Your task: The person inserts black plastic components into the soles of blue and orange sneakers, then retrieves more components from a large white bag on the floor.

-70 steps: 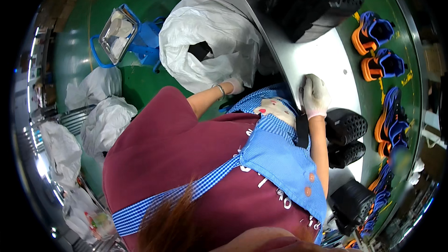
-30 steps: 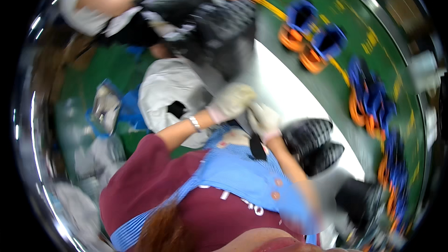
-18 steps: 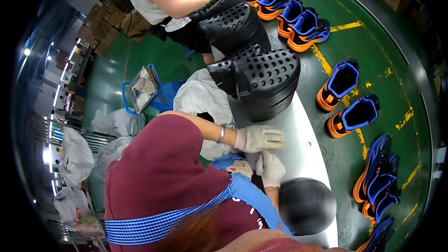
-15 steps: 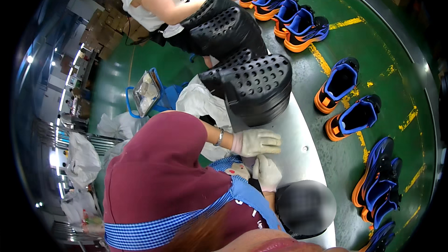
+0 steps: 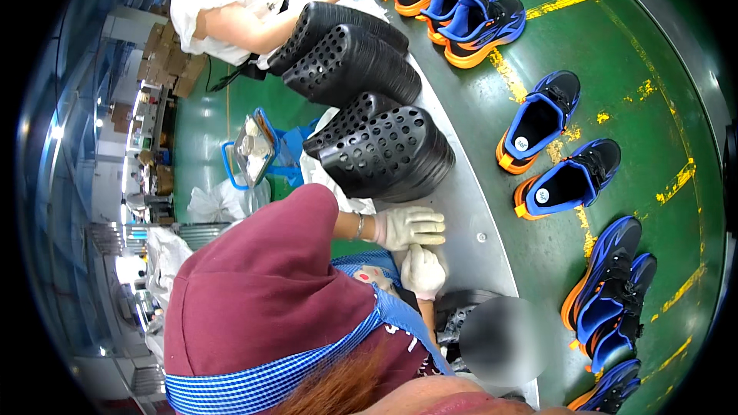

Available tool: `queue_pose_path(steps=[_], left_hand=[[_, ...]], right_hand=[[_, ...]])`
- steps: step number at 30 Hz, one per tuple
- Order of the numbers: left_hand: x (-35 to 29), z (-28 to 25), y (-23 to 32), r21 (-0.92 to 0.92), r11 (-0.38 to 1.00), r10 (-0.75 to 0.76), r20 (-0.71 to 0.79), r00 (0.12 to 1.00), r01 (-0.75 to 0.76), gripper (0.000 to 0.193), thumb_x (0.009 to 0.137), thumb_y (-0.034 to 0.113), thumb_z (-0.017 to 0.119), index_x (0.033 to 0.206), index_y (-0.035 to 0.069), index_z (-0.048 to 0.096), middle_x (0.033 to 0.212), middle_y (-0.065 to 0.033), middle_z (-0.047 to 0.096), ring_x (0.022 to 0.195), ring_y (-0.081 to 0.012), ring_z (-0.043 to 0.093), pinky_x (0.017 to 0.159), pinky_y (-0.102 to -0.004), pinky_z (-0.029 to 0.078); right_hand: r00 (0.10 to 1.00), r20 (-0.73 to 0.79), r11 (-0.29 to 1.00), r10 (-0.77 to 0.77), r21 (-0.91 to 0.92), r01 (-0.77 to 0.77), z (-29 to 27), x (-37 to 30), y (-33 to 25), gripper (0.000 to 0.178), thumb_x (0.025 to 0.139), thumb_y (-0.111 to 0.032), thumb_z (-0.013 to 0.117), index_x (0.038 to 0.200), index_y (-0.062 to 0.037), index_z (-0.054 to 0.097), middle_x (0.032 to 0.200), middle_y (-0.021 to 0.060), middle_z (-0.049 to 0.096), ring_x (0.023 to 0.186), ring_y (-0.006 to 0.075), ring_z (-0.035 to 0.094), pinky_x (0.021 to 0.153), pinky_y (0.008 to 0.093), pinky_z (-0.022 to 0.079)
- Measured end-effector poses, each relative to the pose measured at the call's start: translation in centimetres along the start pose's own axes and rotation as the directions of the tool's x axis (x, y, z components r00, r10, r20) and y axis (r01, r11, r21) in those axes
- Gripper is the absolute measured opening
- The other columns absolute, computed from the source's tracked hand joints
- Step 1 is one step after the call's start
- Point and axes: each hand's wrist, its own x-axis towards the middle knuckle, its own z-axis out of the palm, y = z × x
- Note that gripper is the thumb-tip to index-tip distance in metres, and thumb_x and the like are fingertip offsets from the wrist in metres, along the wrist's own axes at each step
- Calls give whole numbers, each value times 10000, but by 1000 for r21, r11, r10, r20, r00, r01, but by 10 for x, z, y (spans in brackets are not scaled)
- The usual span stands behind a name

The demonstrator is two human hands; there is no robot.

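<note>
My left hand point(image 5: 409, 228), in a white glove, lies palm down on the grey metal tabletop point(image 5: 463, 253) with its fingers stretched out. Just below it in the picture is my right hand point(image 5: 423, 271), gloved too, with its fingers curled in and touching the left hand near its fingers. I see nothing held in either hand. Closest to my left hand is a stack of black perforated moulded pieces point(image 5: 388, 150), nested into one another. Beside my right forearm more dark pieces point(image 5: 460, 313) show, partly behind a blurred round patch.
Beyond the table edge, black, blue and orange sneakers point(image 5: 538, 123) stand along a green surface with yellow markings. Another tall black stack point(image 5: 350, 65) separates me from a co-worker in white point(image 5: 231, 11). A blue-framed bin point(image 5: 252, 150) and white bags stand behind the table.
The whole view has shifted and turned a little, so stacks and sneakers appear farther left. My hands keep almost the same pose on the table. The co-worker's hands have moved slightly.
</note>
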Motion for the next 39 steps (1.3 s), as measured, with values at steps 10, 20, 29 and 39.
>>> queue_pose_path(steps=[10,20,29,39], left_hand=[[-5,5,5,90,996,0,-49,999,5,529,776,351,593,1269,159,602,1284,-92,546,1277,-308,476,1069,-495,399],[-3,9,12,92,996,-8,-91,996,17,544,751,381,598,1244,152,611,1264,-84,558,1283,-315,467,1092,-487,382],[0,19,17,69,998,-5,-181,983,17,530,693,173,613,1223,181,637,1271,-73,561,1276,-321,481,1084,-502,399],[-16,28,14,143,989,61,-242,968,-27,478,747,257,620,1213,151,628,1279,-73,575,1290,-316,463,1111,-473,351]], right_hand=[[999,35,1000,9,-13,-8,-2,-13,-7,234,791,-132,665,1020,-87,645,788,104,636,693,312,605,630,437,488],[996,81,998,-36,-42,39,-8,-21,-12,222,778,-130,664,1000,-129,660,810,69,643,736,281,598,681,427,477],[984,149,992,-99,-64,109,-10,-30,-5,173,776,-137,657,948,-126,667,848,43,648,806,266,598,751,421,478],[982,45,971,-186,-145,190,1,-31,-21,169,743,-72,675,907,-109,656,839,103,645,768,313,592,720,432,479]])
